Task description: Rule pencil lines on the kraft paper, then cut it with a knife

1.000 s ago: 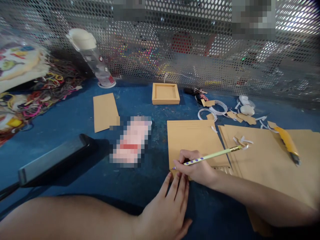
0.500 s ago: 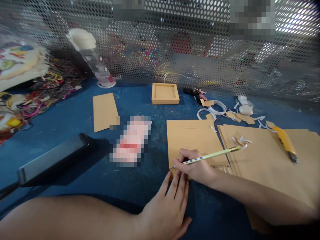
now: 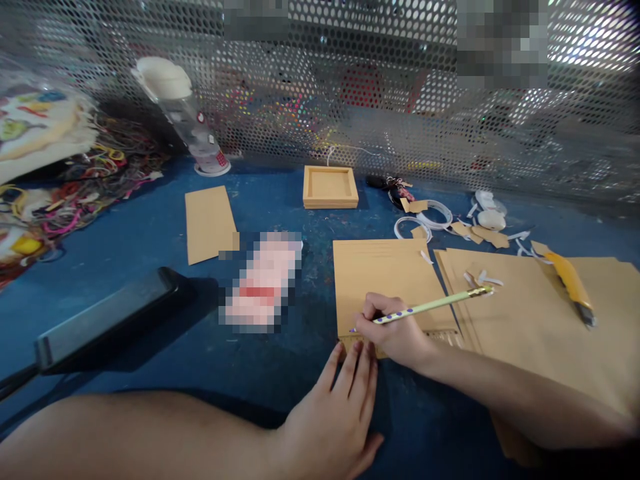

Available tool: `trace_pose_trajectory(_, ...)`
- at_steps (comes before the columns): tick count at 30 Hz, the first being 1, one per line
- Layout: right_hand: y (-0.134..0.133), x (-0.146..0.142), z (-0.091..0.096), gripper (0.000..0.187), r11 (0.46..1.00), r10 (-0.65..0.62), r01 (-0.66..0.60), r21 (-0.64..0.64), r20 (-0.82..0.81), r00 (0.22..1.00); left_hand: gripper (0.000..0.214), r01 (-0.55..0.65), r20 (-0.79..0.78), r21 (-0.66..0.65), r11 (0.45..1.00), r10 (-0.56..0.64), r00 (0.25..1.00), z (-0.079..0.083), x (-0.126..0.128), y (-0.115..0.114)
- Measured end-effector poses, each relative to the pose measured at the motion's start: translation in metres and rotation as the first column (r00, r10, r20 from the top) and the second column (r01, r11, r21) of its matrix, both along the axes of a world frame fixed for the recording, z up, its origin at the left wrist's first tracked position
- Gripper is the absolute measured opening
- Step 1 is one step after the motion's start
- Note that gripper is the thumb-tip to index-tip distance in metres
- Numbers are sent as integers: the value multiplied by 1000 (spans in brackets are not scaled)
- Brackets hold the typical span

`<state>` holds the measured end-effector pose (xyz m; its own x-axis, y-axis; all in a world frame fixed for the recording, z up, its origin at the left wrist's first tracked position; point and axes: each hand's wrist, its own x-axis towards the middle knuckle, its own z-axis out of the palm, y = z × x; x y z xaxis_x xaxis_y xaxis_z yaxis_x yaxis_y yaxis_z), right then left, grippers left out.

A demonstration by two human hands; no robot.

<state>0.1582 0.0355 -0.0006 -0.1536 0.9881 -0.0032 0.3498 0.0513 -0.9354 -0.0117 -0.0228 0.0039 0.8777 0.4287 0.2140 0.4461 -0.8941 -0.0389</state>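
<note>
My right hand [image 3: 393, 328] is closed around a pale green pencil [image 3: 430, 306] with purple dots. Its tip meets a brown cardboard sheet [image 3: 383, 273] just above a clear ruler [image 3: 445, 338]. The ruler lies across the lower part of the sheet, its middle hidden under my right hand. My left hand [image 3: 335, 420] lies flat, fingers stretched out, with the fingertips pressing on the ruler and the sheet's near edge. A few faint lines run along the sheet's far edge.
More cardboard sheets [image 3: 540, 320] lie at right, with a yellow utility knife [image 3: 570, 283] on them. Behind are tape rolls [image 3: 435, 215], scraps and a small cardboard tray [image 3: 330, 202]. At left are a cardboard piece [image 3: 210, 223], a black lamp-like bar [image 3: 110, 320], a tilted bottle [image 3: 195, 127] and tangled threads [image 3: 115, 167].
My right hand has slid the pencil slightly to the right along the ruler, uncovering more of the ruler's left end. My left hand stays in place.
</note>
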Motion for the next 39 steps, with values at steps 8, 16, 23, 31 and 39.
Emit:
trace_pose_trajectory(8,2,0,0,22,999,40,-40,-21,11,999,66,-11,1,4,1000,11,1000,1,0,0)
trace_pose_trajectory(16,0,0,2,23,997,47,-47,-59,-6,999,66,-10,-3,-16,1000,10,1000,1,0,-1)
trace_pose_trajectory(23,1,1,1,23,997,41,-39,-63,26,999,66,-10,-1,-14,1000,10,1000,0,-1,-1)
trace_pose_trajectory(31,2,2,2,22,1000,-4,4,-19,-6,1000,66,-10,-3,-13,1000,10,1000,2,0,1)
trace_pose_trajectory(39,2,7,1,23,1000,13,-13,3,60,998,65,-5,1,-26,1000,5,1000,2,-1,0)
